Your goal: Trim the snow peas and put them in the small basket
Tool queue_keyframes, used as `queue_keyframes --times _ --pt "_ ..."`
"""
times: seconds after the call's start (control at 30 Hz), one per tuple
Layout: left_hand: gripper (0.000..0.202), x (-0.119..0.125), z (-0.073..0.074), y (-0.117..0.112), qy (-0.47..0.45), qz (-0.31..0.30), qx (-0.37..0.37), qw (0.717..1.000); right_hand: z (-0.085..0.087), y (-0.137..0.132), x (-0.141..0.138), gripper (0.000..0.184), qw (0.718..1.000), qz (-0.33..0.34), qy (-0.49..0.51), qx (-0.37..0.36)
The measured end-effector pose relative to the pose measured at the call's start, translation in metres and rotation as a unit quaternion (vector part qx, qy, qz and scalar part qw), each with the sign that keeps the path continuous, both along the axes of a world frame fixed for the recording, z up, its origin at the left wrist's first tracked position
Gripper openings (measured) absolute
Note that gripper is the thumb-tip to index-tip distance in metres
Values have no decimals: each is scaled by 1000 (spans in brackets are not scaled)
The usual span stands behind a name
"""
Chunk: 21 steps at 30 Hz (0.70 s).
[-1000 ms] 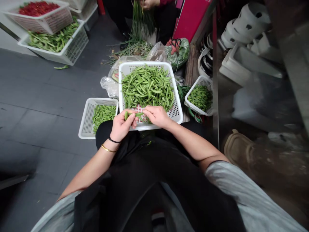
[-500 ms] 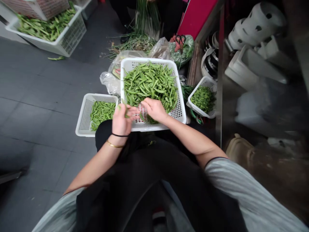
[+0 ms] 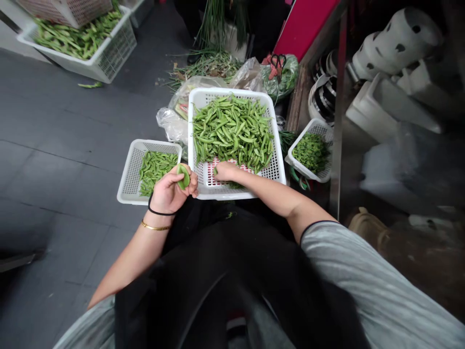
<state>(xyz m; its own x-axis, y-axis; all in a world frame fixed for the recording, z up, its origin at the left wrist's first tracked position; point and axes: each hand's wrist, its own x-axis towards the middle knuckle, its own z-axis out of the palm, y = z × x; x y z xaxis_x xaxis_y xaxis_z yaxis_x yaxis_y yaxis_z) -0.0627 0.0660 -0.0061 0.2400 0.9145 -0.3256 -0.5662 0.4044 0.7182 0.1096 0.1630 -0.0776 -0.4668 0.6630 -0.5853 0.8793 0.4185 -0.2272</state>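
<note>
My left hand [image 3: 173, 188] is at the near left corner of the large white basket [image 3: 279, 160], closed around a flat green pea pod [image 3: 183, 177] that stands up between thumb and fingers. Inside the basket, near its front side, my right hand [image 3: 225, 172] reaches down with curled fingers. A small green bit shows at its fingertips; what it grips is mostly hidden. A heap of pea pods [image 3: 232, 131] fills the back and middle of this basket. To the left, a smaller white basket [image 3: 127, 182] holds more pods [image 3: 157, 167].
At right stands a small basket of leafy greens [image 3: 310, 151]. Behind lie plastic bags [image 3: 172, 125], scissors [image 3: 278, 63] and cut green stalks [image 3: 214, 65], near another person's legs. A stacked crate of beans [image 3: 109, 63] is at far left; a metal edge [image 3: 337, 145] runs along the right.
My left hand has moved left and down, away from the right hand, and the pod in it now shows clearly. My right hand has dipped lower into the basket.
</note>
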Motion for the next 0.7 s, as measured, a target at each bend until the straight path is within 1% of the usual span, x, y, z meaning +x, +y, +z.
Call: queue_keyframes --times 0.03,0.1,0.17,0.23,0.3,0.33,0.4,0.47,0.5,0.53,0.57,0.63,0.7 --pt "18 2 0 0 7 -6 -1 1000 8 0 7 32 1000 -5 19 6" --pt "24 12 -4 3 43 3 -11 999 27 -5 22 32 996 -18 80 32" --pt "29 28 -13 8 119 32 -15 992 45 -17 35 27 985 -35 150 82" --pt "28 46 -22 15 216 54 7 975 57 -33 42 23 970 -47 199 135" --pt "28 60 -28 21 266 58 46 961 62 -46 49 23 955 -56 245 156" --pt "28 65 -27 24 269 56 57 960 64 -50 53 24 948 -60 276 146" --pt "31 70 -22 26 236 28 53 970 68 -52 64 25 930 -76 347 91" --pt "34 70 -12 25 183 -39 24 982 75 -51 77 25 909 -89 406 38" --pt "36 70 -7 24 158 -79 9 984 79 -50 82 26 902 -86 421 32" --pt "37 70 -3 22 135 -116 -3 984 84 -49 87 26 900 -73 429 43" --pt "37 71 1 21 115 -141 -12 983 87 -49 90 25 899 -53 430 69" --pt "38 74 7 17 80 -162 -29 983 93 -50 90 25 899 -13 414 143" --pt "38 80 9 15 55 -167 -46 983 94 -54 85 26 902 5 371 220"
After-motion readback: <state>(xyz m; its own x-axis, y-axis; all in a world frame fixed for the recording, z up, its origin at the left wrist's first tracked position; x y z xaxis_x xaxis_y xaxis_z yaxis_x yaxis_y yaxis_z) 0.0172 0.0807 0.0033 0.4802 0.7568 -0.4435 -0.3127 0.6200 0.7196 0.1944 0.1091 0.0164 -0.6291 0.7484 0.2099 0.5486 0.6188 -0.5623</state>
